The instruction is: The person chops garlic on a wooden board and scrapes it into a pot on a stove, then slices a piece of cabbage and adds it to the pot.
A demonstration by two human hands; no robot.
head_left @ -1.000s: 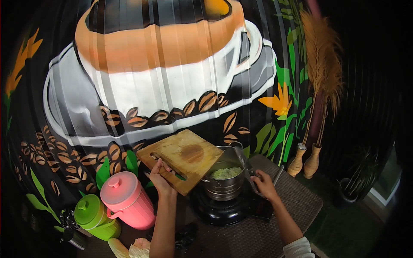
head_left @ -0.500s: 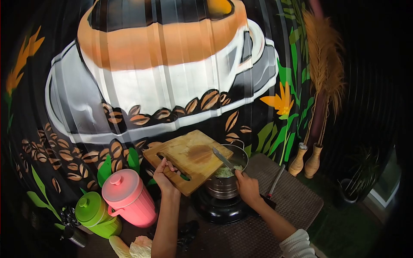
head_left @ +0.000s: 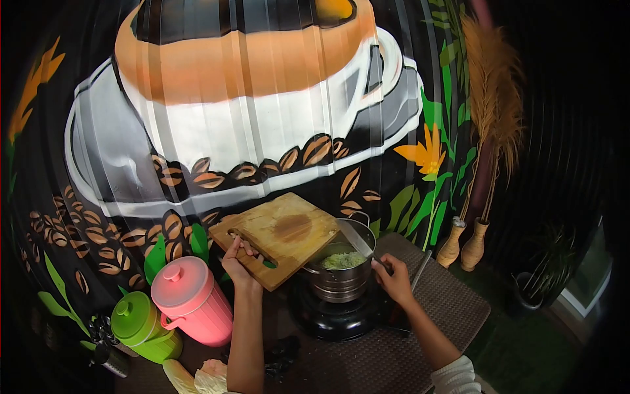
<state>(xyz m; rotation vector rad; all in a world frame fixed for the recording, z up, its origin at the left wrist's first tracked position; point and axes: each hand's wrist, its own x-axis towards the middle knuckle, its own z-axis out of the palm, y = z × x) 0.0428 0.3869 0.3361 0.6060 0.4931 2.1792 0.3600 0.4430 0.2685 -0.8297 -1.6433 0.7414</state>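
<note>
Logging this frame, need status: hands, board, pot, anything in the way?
Left hand grips cutting board by its handle slot, edge over pot rim. Right hand holds knife, blade above chopped greens in pot. Nothing between board and pot.

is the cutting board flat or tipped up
Tipped up: left hand holds the cutting board slanted over the pot; right hand holds a knife.

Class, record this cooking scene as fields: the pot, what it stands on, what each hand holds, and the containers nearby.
Pot: round steel pot, pale green chopped food inside
Under pot: black round burner
Left hand: grips rectangular wooden cutting board by its handle slot, tilted toward the pot
Right hand: holds metal-bladed knife, blade over the pot
Nearby: pink lidded plastic jug, green lidded plastic container
</note>
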